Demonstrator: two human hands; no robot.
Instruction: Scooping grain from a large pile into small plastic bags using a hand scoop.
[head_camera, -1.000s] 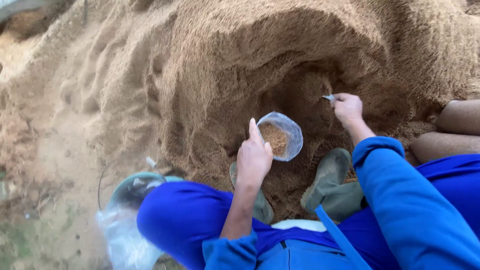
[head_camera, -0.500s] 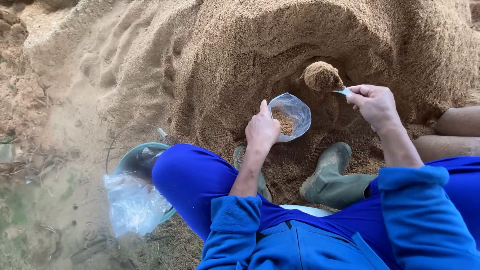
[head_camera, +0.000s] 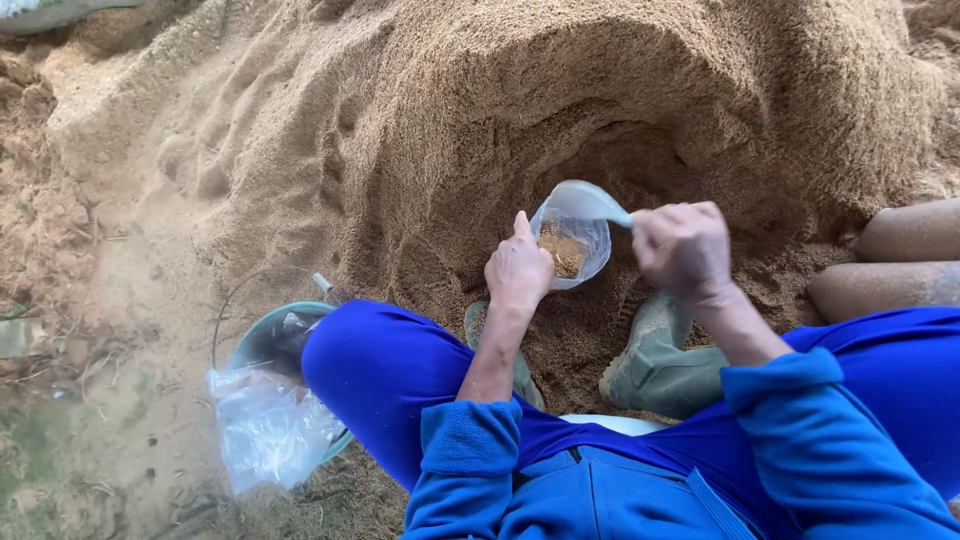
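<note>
One small clear bag – partly filled with brown grit – sits open-mouthed at the foot of the heap, between the two hands. The left hand pinches its near rim, fingers closed on the plastic. The right hand is clenched round one pale scoop, tipped over the bag's mouth. Nearer, two green boots; at near left, one teal bucket with crumpled plastic. Beyond – a hollowed sawdust heap.

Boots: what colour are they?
Dull grey-green boots, dusted with sawdust, best in the head view.
</note>
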